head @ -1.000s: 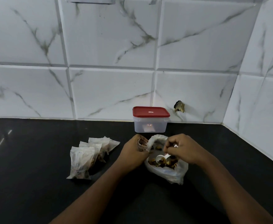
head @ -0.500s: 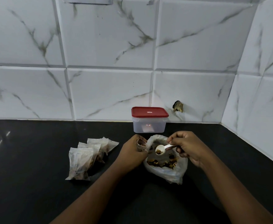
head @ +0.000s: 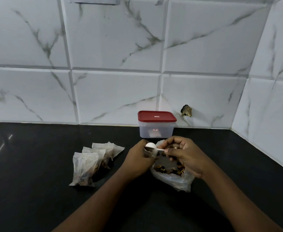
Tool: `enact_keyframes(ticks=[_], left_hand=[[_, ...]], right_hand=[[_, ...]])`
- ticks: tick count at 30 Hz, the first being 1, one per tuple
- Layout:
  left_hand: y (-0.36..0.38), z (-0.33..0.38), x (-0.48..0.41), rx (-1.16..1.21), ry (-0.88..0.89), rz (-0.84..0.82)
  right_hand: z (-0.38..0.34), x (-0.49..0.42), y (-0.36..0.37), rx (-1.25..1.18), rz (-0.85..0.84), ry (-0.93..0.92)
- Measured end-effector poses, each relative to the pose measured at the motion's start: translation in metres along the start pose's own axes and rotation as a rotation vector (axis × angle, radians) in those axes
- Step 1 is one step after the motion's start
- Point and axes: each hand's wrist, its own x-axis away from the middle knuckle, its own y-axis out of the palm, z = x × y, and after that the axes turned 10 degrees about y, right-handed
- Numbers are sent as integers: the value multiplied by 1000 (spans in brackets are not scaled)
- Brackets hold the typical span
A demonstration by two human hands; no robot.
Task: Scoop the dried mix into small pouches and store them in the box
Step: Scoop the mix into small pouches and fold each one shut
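Since 0.5 s ago: spoon [head: 150,145] carried left from over the bag [head: 179,181] to the pouch mouth, bowl tipped over.
Right hand [head: 182,154] pinches the spoon's handle; left hand [head: 140,160] curls round the small pouch [head: 148,152], beside the open bag of dried mix [head: 169,170]. Filled pouches [head: 90,164] lie left on the counter [head: 36,181]; box [head: 156,129], red lid on, stands behind at the wall.

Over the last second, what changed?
The right hand lifted the white spoon out of the bag of mix and carried it left, to the mouth of the small pouch that the left hand grips. Left hand, filled pouches and lidded box stayed put.
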Motion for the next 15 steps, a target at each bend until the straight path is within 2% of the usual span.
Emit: enact_keyframes(ticks=[3,11,15], left_hand=[[0,-1,0,4,5,9],[-1,1,0,6,-12,-12],[-1,1,0,8,-21,-9]], right_hand=[[-2,2,0,117,-2,-30],[-3,1,-3,225,60,-78],[-5,4,-6,304,33,-72]])
